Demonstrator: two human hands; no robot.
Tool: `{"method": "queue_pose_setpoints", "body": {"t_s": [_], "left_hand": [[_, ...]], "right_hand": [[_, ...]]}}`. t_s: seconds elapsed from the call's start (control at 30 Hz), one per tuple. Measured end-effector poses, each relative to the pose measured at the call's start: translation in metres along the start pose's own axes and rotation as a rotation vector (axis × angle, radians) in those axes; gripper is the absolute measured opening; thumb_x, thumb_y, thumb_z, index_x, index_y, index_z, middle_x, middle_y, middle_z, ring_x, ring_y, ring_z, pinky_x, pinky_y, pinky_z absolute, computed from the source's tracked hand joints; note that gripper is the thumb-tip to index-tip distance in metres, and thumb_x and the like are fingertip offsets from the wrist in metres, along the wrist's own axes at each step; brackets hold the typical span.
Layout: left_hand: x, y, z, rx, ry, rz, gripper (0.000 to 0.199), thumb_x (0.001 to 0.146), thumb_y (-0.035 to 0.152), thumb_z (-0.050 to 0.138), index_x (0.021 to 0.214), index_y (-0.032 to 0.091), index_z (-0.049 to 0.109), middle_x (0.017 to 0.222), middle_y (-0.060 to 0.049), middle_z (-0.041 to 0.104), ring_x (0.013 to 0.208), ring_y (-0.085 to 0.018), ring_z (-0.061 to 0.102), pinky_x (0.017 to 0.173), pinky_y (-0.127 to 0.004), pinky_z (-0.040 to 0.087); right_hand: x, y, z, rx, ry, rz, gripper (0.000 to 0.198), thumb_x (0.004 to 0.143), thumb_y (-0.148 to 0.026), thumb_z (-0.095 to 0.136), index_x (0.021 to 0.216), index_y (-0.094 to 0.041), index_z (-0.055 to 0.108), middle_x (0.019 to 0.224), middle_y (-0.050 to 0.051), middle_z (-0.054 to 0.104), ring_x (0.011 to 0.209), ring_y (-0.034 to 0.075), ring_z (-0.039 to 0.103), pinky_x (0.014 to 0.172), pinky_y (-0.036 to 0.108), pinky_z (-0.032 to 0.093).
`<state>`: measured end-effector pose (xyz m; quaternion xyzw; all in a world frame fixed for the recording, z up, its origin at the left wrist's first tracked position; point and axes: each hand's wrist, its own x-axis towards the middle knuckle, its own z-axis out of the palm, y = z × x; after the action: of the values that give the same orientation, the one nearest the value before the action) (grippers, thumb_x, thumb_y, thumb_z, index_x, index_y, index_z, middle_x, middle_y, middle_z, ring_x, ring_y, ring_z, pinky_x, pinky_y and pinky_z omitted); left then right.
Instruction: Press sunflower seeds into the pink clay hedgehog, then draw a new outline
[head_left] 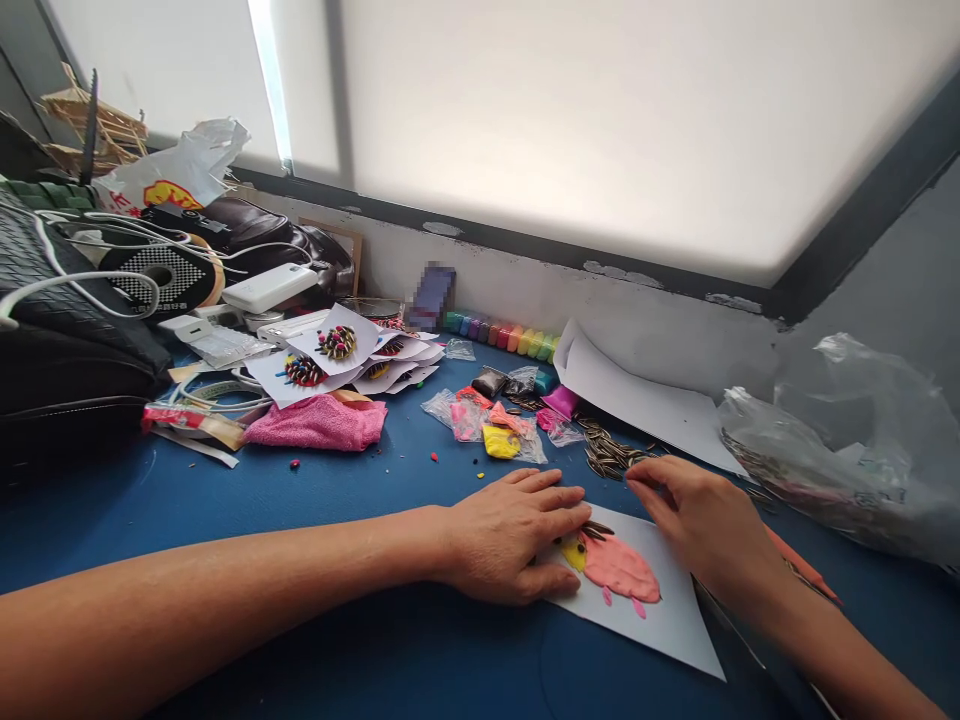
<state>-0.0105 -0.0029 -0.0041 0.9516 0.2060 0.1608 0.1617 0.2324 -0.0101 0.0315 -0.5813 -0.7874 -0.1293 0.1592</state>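
My left hand [521, 535] lies flat, fingers spread, on the left part of a white paper sheet [679, 635]. On that sheet is a flattened salmon-pink clay shape [622, 570] with a yellow clay end [574, 552], a small dark dot and two pink clay feet. A few striped sunflower seeds [598, 531] stick up at its upper left edge. My right hand [697, 510] is at the near right side of a loose sunflower seed pile [606, 450], thumb and forefinger pinched together. What sits between those fingertips is too small to tell.
Small clay packets [501, 441] lie behind my left hand. Finished seed pictures [337, 345] and a pink cloth [319, 424] are at left, near a black bag [75, 340]. A coloured clay row [510, 336] lines the wall. A clear plastic bag [847, 470] stands at right.
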Motion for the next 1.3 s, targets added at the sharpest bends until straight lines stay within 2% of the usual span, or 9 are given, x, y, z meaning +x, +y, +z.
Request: {"method": "queue_pose_setpoints", "body": {"t_s": [0.2, 0.43, 0.7, 0.8, 0.9, 1.0, 1.07, 1.17, 1.3], "left_hand": [[0.0, 0.0, -0.001, 0.005, 0.002, 0.0, 0.06, 0.091, 0.047, 0.055, 0.141, 0.016, 0.043, 0.15, -0.011, 0.039, 0.141, -0.033, 0.028, 0.115, -0.045, 0.024], [0.0, 0.0, -0.001, 0.0, -0.005, -0.002, 0.061, 0.091, 0.047, 0.055, 0.14, 0.014, 0.043, 0.15, -0.012, 0.038, 0.142, -0.034, 0.027, 0.116, -0.046, 0.023], [0.0, 0.001, -0.001, 0.002, -0.003, -0.009, 0.061, 0.091, 0.047, 0.055, 0.141, 0.014, 0.043, 0.151, -0.011, 0.038, 0.142, -0.033, 0.027, 0.116, -0.045, 0.022], [-0.001, 0.0, -0.001, 0.009, -0.002, 0.002, 0.062, 0.092, 0.048, 0.053, 0.142, 0.014, 0.043, 0.151, -0.012, 0.037, 0.142, -0.033, 0.027, 0.116, -0.045, 0.022], [-0.001, 0.0, -0.001, 0.013, 0.0, 0.009, 0.062, 0.092, 0.049, 0.053, 0.142, 0.014, 0.043, 0.151, -0.012, 0.037, 0.141, -0.033, 0.028, 0.116, -0.045, 0.022], [-0.001, 0.0, -0.001, 0.006, -0.002, 0.002, 0.062, 0.091, 0.048, 0.054, 0.142, 0.014, 0.043, 0.151, -0.012, 0.037, 0.142, -0.033, 0.027, 0.116, -0.046, 0.022], [0.0, 0.0, -0.002, -0.005, -0.003, 0.001, 0.062, 0.091, 0.048, 0.054, 0.142, 0.014, 0.043, 0.151, -0.013, 0.037, 0.142, -0.033, 0.027, 0.116, -0.046, 0.022], [0.0, -0.001, -0.001, -0.014, 0.0, -0.001, 0.062, 0.091, 0.049, 0.054, 0.142, 0.015, 0.042, 0.152, -0.013, 0.034, 0.142, -0.033, 0.026, 0.116, -0.047, 0.022], [0.0, -0.001, 0.0, -0.015, -0.003, -0.006, 0.062, 0.092, 0.049, 0.053, 0.143, 0.015, 0.041, 0.154, -0.014, 0.03, 0.143, -0.032, 0.025, 0.116, -0.046, 0.021]], "right_hand": [[0.026, 0.001, 0.015, -0.038, -0.059, -0.044, 0.022, 0.089, -0.03, 0.052, 0.086, -0.024, 0.073, 0.082, 0.002, 0.072, 0.07, 0.018, 0.067, 0.06, 0.028, 0.047], [0.032, -0.008, 0.02, -0.08, -0.139, -0.082, 0.016, 0.087, -0.023, 0.058, 0.089, -0.023, 0.075, 0.084, 0.003, 0.07, 0.079, 0.018, 0.067, 0.064, 0.027, 0.047], [0.034, -0.011, 0.021, -0.097, -0.166, -0.134, 0.009, 0.083, -0.013, 0.06, 0.08, -0.02, 0.064, 0.083, 0.003, 0.066, 0.079, 0.019, 0.062, 0.065, 0.028, 0.044], [0.027, -0.009, 0.016, -0.088, -0.131, -0.137, 0.009, 0.084, -0.013, 0.055, 0.082, -0.02, 0.06, 0.082, 0.003, 0.066, 0.078, 0.02, 0.062, 0.066, 0.03, 0.045], [0.012, -0.009, 0.002, -0.065, -0.065, -0.117, 0.008, 0.088, -0.021, 0.051, 0.084, -0.021, 0.058, 0.082, 0.005, 0.066, 0.076, 0.021, 0.063, 0.063, 0.031, 0.047], [-0.008, -0.014, -0.017, 0.078, 0.039, -0.096, 0.02, 0.092, -0.034, 0.046, 0.083, -0.024, 0.06, 0.074, 0.002, 0.067, 0.063, 0.018, 0.063, 0.054, 0.028, 0.047], [-0.022, -0.021, -0.026, 0.17, 0.051, -0.096, 0.026, 0.093, -0.04, 0.045, 0.082, -0.026, 0.064, 0.07, 0.002, 0.069, 0.057, 0.018, 0.064, 0.05, 0.028, 0.047], [-0.039, -0.034, -0.03, 0.249, 0.059, -0.122, 0.027, 0.095, -0.04, 0.046, 0.087, -0.027, 0.067, 0.076, 0.002, 0.072, 0.061, 0.017, 0.067, 0.052, 0.026, 0.05], [-0.047, -0.045, -0.023, 0.219, 0.087, -0.198, 0.027, 0.097, -0.033, 0.044, 0.086, -0.026, 0.067, 0.075, 0.002, 0.069, 0.064, 0.015, 0.066, 0.055, 0.024, 0.05]]}}
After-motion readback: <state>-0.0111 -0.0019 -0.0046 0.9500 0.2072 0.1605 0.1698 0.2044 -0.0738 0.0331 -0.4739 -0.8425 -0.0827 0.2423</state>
